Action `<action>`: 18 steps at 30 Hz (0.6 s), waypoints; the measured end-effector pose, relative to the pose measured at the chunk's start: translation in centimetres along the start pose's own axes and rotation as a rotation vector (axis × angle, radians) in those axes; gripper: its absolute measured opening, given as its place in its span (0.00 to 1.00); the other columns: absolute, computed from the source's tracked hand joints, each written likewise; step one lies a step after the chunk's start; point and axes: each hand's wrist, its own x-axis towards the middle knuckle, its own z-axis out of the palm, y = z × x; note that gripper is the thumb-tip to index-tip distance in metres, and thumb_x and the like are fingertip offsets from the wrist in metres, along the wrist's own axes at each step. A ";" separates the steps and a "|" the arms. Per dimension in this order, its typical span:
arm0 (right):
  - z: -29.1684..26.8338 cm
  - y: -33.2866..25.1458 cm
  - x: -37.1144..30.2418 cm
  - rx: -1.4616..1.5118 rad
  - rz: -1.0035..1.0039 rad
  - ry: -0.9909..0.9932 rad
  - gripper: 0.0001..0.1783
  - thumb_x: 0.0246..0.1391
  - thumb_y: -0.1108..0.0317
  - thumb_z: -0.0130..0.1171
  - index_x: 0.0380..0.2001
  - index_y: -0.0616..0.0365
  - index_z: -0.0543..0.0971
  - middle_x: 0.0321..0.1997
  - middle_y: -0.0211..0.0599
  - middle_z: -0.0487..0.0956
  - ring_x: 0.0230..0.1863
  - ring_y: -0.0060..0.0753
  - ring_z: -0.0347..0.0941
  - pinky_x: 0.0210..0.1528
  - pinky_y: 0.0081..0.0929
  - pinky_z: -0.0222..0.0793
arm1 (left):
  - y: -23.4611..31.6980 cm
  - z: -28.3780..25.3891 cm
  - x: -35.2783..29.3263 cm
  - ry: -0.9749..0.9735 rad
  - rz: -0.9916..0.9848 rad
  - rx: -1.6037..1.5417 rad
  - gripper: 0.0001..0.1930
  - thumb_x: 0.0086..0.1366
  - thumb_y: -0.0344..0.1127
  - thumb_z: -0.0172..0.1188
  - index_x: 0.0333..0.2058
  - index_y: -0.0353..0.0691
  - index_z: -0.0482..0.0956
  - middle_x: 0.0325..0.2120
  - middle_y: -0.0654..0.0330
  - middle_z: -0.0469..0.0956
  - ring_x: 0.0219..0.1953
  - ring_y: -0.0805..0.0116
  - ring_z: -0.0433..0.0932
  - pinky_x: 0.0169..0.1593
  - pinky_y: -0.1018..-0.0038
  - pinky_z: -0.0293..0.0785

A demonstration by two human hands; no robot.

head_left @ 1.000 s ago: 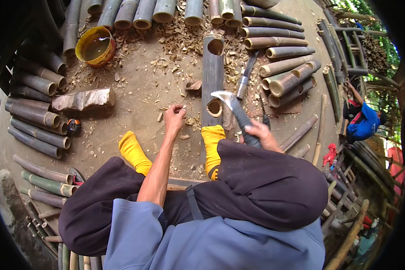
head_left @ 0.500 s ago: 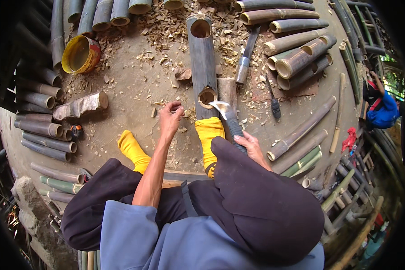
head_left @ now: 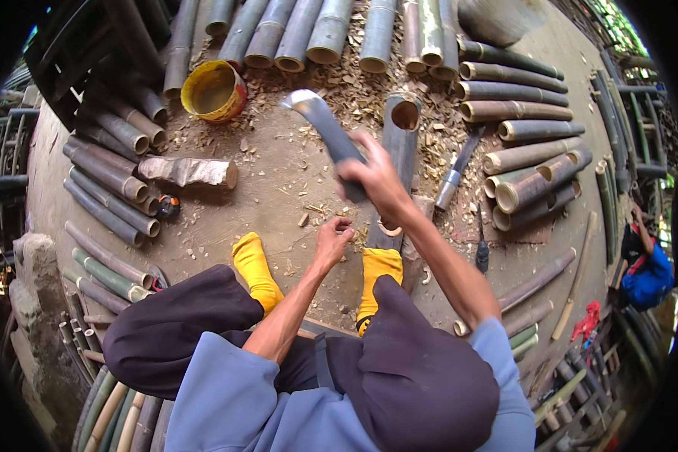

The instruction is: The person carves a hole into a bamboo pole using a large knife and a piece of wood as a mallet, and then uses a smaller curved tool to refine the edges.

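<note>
My right hand (head_left: 380, 177) is closed around the dark handle of a hand tool (head_left: 324, 124) with a curved metal head. It is raised over a long dark bamboo tube (head_left: 401, 143), partly hiding it, and the metal head is blurred. A round hole shows near the tube's far end. My right foot, in a yellow sock (head_left: 379, 275), rests at its near end. My left hand (head_left: 333, 239) hangs just left of the tube, fingers curled in, nothing visible in them. The other yellow-socked foot (head_left: 256, 271) is on the ground to the left.
Cut bamboo tubes (head_left: 331, 30) line the back and both sides. Wood chips (head_left: 437, 135) litter the ground. At back left stands a yellow-and-red bucket (head_left: 237, 94); a log piece (head_left: 192, 172) lies nearer. A long-handled tool (head_left: 450, 184) and a dark-handled spike (head_left: 481, 252) lie right. A person in blue (head_left: 648, 271) is far right.
My right hand has lifted the tool from beside my right knee, up and forward over the tube. My left hand has curled its fingers more. The view has shifted.
</note>
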 end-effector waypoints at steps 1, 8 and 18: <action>2.0 0.0 4.1 -0.040 -0.080 -0.076 0.34 0.41 0.69 0.58 0.53 0.69 0.60 0.27 0.39 0.72 0.19 0.27 0.72 0.19 0.23 0.68 | 0.2 -0.2 0.1 0.019 0.005 -0.004 0.17 0.52 0.32 0.58 0.41 0.32 0.77 0.32 0.53 0.80 0.33 0.68 0.79 0.38 0.74 0.76; 13.1 0.7 24.1 -0.063 0.127 -0.118 0.17 0.49 0.68 0.58 0.37 0.71 0.69 0.22 0.43 0.74 0.15 0.34 0.74 0.15 0.29 0.73 | 1.0 -0.2 0.7 0.103 0.024 -0.068 0.14 0.53 0.31 0.58 0.39 0.32 0.77 0.30 0.54 0.80 0.30 0.68 0.79 0.36 0.74 0.75; 11.0 3.1 15.6 0.343 0.109 -0.236 0.30 0.45 0.71 0.55 0.52 0.67 0.59 0.28 0.44 0.71 0.20 0.33 0.73 0.20 0.29 0.73 | -0.4 -4.1 1.6 0.194 0.028 -0.110 0.14 0.57 0.33 0.58 0.41 0.33 0.76 0.30 0.58 0.79 0.28 0.73 0.79 0.28 0.79 0.73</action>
